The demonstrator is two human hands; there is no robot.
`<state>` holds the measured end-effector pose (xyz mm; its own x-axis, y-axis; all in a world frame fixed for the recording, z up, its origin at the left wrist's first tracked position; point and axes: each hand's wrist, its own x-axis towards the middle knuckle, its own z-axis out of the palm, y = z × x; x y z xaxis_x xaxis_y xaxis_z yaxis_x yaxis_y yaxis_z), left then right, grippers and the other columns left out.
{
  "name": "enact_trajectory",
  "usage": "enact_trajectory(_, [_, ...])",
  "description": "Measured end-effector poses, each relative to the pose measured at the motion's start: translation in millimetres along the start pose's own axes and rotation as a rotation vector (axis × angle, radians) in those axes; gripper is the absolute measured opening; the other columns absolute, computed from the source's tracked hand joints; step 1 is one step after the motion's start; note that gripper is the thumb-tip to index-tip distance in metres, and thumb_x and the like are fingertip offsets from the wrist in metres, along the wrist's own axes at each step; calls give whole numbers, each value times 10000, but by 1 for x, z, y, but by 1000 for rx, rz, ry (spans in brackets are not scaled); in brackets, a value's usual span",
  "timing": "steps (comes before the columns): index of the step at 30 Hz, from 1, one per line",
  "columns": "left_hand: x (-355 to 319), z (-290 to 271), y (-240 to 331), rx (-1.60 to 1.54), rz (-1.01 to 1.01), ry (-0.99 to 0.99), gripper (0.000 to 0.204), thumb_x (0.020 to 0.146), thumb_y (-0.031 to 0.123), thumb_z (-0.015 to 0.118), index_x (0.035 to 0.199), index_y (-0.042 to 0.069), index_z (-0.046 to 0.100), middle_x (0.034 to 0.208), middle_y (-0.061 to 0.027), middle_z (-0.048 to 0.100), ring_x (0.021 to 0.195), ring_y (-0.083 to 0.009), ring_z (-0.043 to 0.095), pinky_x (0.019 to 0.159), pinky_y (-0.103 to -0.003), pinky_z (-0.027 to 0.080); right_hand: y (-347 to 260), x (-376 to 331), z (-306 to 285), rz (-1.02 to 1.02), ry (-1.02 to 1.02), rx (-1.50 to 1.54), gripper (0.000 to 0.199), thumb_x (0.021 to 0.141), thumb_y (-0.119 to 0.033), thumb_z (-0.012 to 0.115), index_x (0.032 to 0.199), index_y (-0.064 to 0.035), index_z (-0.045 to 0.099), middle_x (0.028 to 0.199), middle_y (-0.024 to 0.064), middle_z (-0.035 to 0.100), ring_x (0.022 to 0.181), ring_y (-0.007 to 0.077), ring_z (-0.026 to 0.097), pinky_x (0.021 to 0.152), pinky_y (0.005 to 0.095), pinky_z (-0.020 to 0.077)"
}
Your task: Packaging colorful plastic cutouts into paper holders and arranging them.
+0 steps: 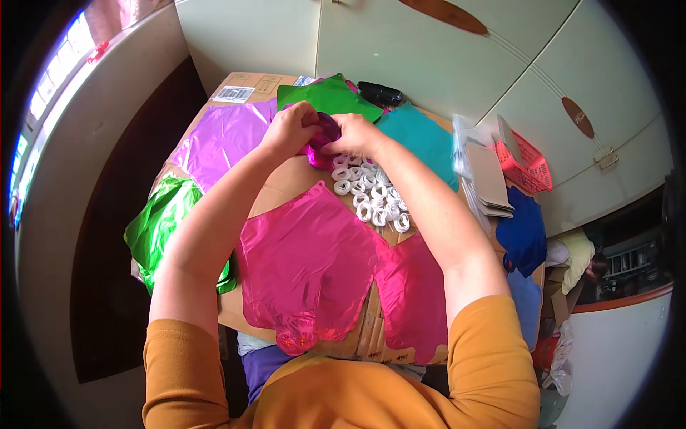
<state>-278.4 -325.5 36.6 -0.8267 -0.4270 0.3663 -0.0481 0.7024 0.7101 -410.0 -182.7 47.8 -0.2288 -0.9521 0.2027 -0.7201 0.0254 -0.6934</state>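
Note:
Both hands meet over the far middle of the cardboard-topped table [275, 187]. Between them is a bunched piece of shiny magenta-purple foil [320, 154], perhaps a deflated foil balloon. My left hand [291, 131] pinches it from the left with curled fingers. On the other side my right hand [355, 136] grips it, its fingertips partly hidden. Just below the right hand lies a pile of small white coiled string bundles [371, 189]. Nearer to me, a flat magenta foil piece [307, 261] overlaps a second magenta foil piece [414, 293].
Around the table lie lilac foil [225, 139], dark green foil [332, 96], teal foil [421, 139], bright green foil [161, 222] and blue foil [522, 229]. A black pouch-like object [380, 94] rests at the back. Cardboard pieces [486, 171] stand beside a red basket [530, 166]. Pale cabinets [443, 64] rise behind.

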Motion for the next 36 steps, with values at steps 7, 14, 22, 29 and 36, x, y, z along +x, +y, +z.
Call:
enact_trajectory(7, [-6,4,5,449,510,179,138,735,132,716,827,91,621,816,-38,627,886,-229,614,800,-371,455,25,12,20,46,248,-99,298,760,-271,755,996,-95,709,973,156,697,927,348,662,812,425,530])
enact_trajectory(14, [-35,2,-8,713,571,12,221,755,349,706,853,152,681,869,-19,611,931,-211,576,840,-371,417,15,17,20,276,342,-161,220,805,-231,709,946,-64,730,806,123,720,730,225,684,707,358,524])
enact_trajectory(22, [-24,-3,6,792,116,-251,628,817,631,584,1227,157,625,1202,-116,589,1194,-303,536,1107,-528,251,47,33,3,375,567,10,297,794,-276,717,959,-29,726,911,181,712,859,299,680,800,391,523])
enact_trajectory(29, [-8,-18,10,806,-106,-431,883,687,762,614,1373,213,521,1342,-188,491,1316,-372,440,1149,-628,115,8,43,-52,449,750,-39,383,769,-311,764,774,62,673,781,224,689,726,290,677,689,418,519])
enact_trajectory(36, [4,-15,15,717,-190,-472,980,612,771,672,1402,226,476,1407,-206,433,1368,-348,380,1158,-615,120,41,63,-142,555,1032,-12,422,803,-363,700,933,39,715,954,258,689,957,362,679,886,413,524])
